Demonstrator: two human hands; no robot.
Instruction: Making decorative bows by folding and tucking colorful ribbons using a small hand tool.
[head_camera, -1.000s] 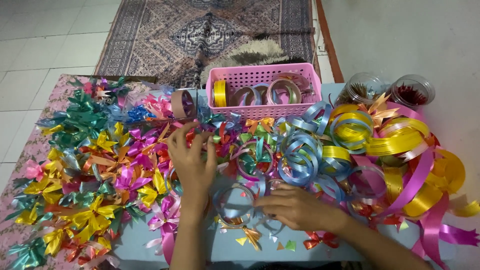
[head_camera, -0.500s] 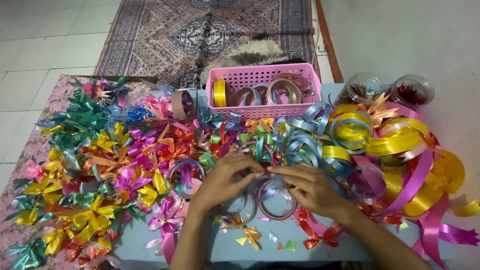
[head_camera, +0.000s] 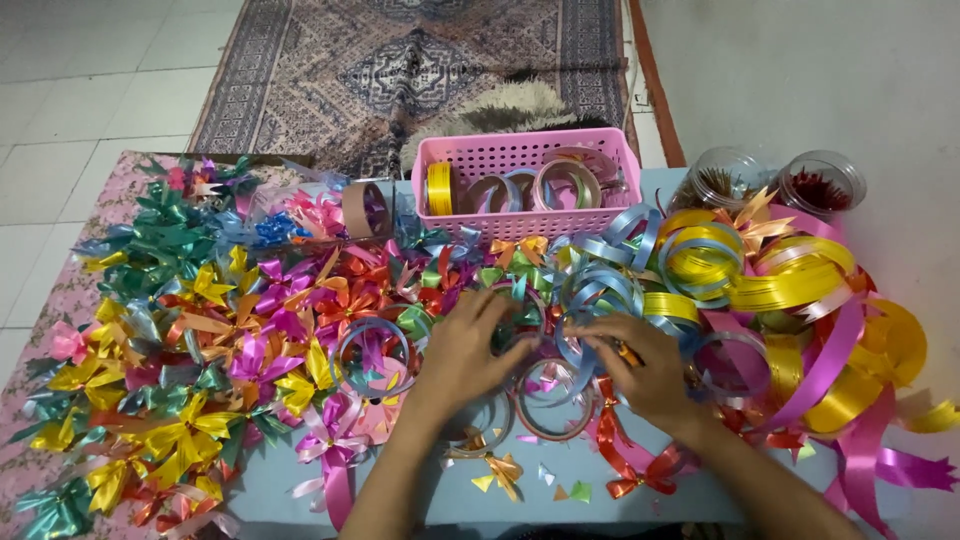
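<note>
My left hand (head_camera: 465, 355) and my right hand (head_camera: 632, 368) meet at the middle of a low blue table (head_camera: 430, 490), fingertips together among coiled ribbon. They pinch a small piece of blue ribbon (head_camera: 552, 340) between them; what exactly each hand grips is partly hidden. Loose ribbon rings (head_camera: 553, 400) lie just below the hands. A pile of finished ribbon bows (head_camera: 210, 330) in many colours covers the left side. Long yellow, pink and blue ribbon curls (head_camera: 790, 300) spread on the right.
A pink plastic basket (head_camera: 520, 150) with ribbon rolls stands at the back of the table. Two clear round jars (head_camera: 820, 185) sit at the back right. A patterned rug (head_camera: 420, 70) lies on the tiled floor beyond. Small ribbon scraps (head_camera: 560, 490) dot the near edge.
My left hand came down from the bow pile at the left centre and joined my right hand. Both hands have since shifted a little up and right into the blue coils.
</note>
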